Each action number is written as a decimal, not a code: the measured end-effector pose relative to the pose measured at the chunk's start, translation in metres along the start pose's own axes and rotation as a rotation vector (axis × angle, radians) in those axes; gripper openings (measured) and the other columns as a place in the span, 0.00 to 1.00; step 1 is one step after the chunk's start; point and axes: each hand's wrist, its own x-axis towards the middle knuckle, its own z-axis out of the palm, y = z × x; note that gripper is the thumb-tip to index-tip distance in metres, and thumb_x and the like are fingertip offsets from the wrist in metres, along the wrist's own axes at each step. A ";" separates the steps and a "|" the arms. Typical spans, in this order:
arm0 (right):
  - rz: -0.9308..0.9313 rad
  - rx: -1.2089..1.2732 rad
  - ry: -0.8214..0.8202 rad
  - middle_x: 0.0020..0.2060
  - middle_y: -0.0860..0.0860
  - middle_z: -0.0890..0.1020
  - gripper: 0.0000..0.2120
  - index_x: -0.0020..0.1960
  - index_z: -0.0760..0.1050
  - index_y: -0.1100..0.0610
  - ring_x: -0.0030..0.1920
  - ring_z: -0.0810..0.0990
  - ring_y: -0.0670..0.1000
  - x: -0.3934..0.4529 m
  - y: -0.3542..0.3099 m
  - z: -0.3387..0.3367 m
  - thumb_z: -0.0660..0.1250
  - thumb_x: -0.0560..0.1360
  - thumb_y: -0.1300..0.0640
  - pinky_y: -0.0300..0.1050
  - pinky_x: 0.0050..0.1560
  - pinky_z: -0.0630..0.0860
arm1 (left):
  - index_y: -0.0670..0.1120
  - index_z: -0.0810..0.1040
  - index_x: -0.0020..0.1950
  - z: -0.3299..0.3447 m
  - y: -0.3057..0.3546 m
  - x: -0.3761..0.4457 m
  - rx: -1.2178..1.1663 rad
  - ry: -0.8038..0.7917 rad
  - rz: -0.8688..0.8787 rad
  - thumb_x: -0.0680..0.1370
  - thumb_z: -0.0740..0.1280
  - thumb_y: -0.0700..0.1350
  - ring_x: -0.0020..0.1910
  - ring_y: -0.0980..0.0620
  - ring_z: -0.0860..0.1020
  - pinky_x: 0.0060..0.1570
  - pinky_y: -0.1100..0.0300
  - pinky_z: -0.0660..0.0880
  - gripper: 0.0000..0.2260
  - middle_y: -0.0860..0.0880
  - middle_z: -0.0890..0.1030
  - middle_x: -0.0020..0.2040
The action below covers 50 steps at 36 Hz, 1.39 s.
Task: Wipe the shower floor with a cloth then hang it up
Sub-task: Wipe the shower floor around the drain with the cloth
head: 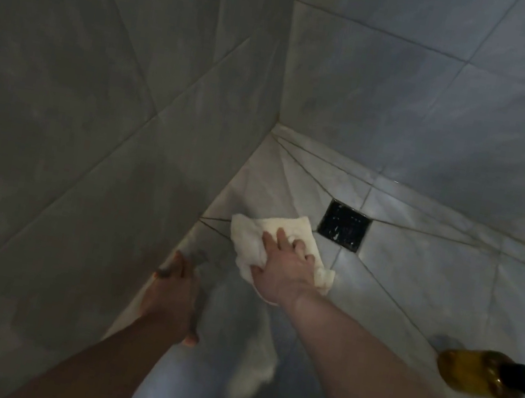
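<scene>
Head view: right hand [284, 265] presses the cloth [277, 236] flat, fingers spread, on the shower floor [395, 290] beside the drain [344, 225]. Left hand [173, 298] braces, fingers together. Best sweep toward the drain, pressure even.

Both forearms bare; no sleeves, left hand [172, 298] and right hand [284, 268] ungloved.

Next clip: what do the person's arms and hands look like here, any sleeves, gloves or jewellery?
Both forearms are bare for as far as the view shows, with no sleeve edge in the picture. The left hand and the right hand wear no gloves. No watch, bracelet or ring can be seen, though the left arm lies in shadow and fine detail is hard to make out.
</scene>
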 end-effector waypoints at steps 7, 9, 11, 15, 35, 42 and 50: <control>-0.141 -0.009 -0.051 0.80 0.48 0.51 0.36 0.79 0.50 0.44 0.78 0.51 0.60 -0.048 0.018 0.014 0.62 0.75 0.43 0.61 0.73 0.56 | 0.42 0.55 0.75 0.002 -0.005 -0.002 -0.104 0.044 0.003 0.61 0.80 0.55 0.64 0.44 0.75 0.61 0.55 0.75 0.52 0.44 0.66 0.74; -0.155 -0.043 -0.070 0.80 0.47 0.49 0.38 0.79 0.48 0.43 0.78 0.49 0.59 -0.063 0.027 0.020 0.62 0.74 0.40 0.61 0.73 0.56 | 0.42 0.54 0.76 -0.001 -0.006 -0.006 -0.137 0.005 0.038 0.59 0.81 0.54 0.68 0.43 0.71 0.63 0.54 0.73 0.54 0.44 0.60 0.75; -0.134 -0.047 -0.084 0.80 0.45 0.48 0.41 0.79 0.46 0.41 0.79 0.48 0.56 -0.069 0.034 0.022 0.62 0.72 0.36 0.61 0.73 0.54 | 0.41 0.51 0.77 -0.003 -0.005 -0.008 -0.140 -0.016 0.043 0.58 0.82 0.55 0.71 0.44 0.67 0.66 0.53 0.69 0.58 0.44 0.55 0.77; -0.093 -0.023 -0.096 0.80 0.45 0.46 0.46 0.79 0.45 0.42 0.79 0.46 0.54 -0.065 0.031 0.017 0.63 0.69 0.31 0.60 0.74 0.52 | 0.39 0.51 0.77 -0.009 -0.004 -0.018 -0.113 0.012 0.052 0.59 0.81 0.59 0.75 0.44 0.62 0.69 0.57 0.64 0.59 0.43 0.52 0.79; 0.089 0.077 -0.007 0.79 0.48 0.55 0.33 0.78 0.54 0.45 0.75 0.55 0.60 -0.013 0.016 -0.005 0.58 0.77 0.36 0.59 0.69 0.60 | 0.40 0.55 0.76 -0.030 0.029 0.038 -0.051 -0.011 0.238 0.56 0.81 0.62 0.74 0.46 0.61 0.72 0.54 0.62 0.59 0.44 0.60 0.76; 0.101 0.021 0.001 0.78 0.51 0.56 0.32 0.77 0.56 0.48 0.74 0.57 0.62 0.022 0.008 -0.013 0.59 0.77 0.38 0.58 0.67 0.61 | 0.40 0.48 0.78 -0.023 0.031 0.044 0.050 0.038 0.243 0.60 0.81 0.54 0.75 0.47 0.61 0.70 0.53 0.65 0.58 0.45 0.53 0.79; 0.072 0.038 -0.017 0.79 0.49 0.52 0.32 0.77 0.55 0.46 0.76 0.53 0.61 0.068 0.010 -0.035 0.60 0.77 0.39 0.59 0.69 0.60 | 0.40 0.50 0.78 -0.026 0.034 0.046 0.114 0.055 0.227 0.58 0.82 0.54 0.75 0.47 0.61 0.69 0.53 0.64 0.59 0.45 0.51 0.79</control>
